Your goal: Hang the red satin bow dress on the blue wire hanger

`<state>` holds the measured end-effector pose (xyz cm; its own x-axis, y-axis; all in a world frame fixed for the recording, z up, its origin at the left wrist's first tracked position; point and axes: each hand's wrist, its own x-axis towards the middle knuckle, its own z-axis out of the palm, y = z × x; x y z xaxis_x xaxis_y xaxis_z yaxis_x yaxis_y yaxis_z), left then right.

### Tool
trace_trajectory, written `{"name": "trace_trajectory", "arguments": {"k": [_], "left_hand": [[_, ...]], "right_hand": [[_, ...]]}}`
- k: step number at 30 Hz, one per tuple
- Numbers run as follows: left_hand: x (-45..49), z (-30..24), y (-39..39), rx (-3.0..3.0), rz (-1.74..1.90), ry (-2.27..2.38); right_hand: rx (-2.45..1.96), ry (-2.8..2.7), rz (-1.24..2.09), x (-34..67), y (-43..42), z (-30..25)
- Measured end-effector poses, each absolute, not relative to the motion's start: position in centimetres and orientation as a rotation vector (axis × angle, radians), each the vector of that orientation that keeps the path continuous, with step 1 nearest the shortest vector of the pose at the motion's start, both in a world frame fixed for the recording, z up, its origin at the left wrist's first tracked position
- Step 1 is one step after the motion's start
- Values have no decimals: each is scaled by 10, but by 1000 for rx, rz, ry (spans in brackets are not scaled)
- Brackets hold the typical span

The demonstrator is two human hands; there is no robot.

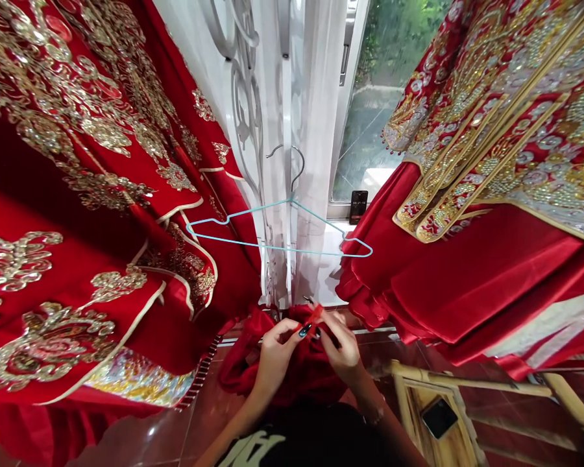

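My left hand [277,353] and my right hand [341,347] meet low in the middle, both pinched on a small red piece [315,316] at the top of a bunched red cloth [253,370] that hangs down towards the floor. The fingers of both hands are closed round the cloth. Just above them a light blue wire hanger [277,246] hangs empty in front of a white sheer curtain [316,130].
Red embroidered garments with gold and silver work hang at the left [78,214] and right [506,162]. A phone [358,206] leans on the window sill. A wooden stool [448,415] with a dark phone [438,418] on it stands at the lower right on the brown tiled floor.
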<state>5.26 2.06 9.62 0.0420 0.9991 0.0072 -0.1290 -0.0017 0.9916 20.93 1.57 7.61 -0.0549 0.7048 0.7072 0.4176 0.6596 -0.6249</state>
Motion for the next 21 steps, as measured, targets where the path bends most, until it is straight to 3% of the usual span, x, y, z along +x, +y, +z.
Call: {"name": "trace_trajectory", "arguments": {"k": [5, 14, 21], "left_hand": [[54, 106, 22, 1138, 1201, 1003], [-36, 125, 23, 792, 1338, 1016], [-57, 111, 6, 429, 1525, 1067]], "right_hand": [[-816, -1797, 182, 237, 10, 92], [-1149, -1589, -148, 360, 50, 132], [-1153, -1816, 54, 379, 104, 167]]}}
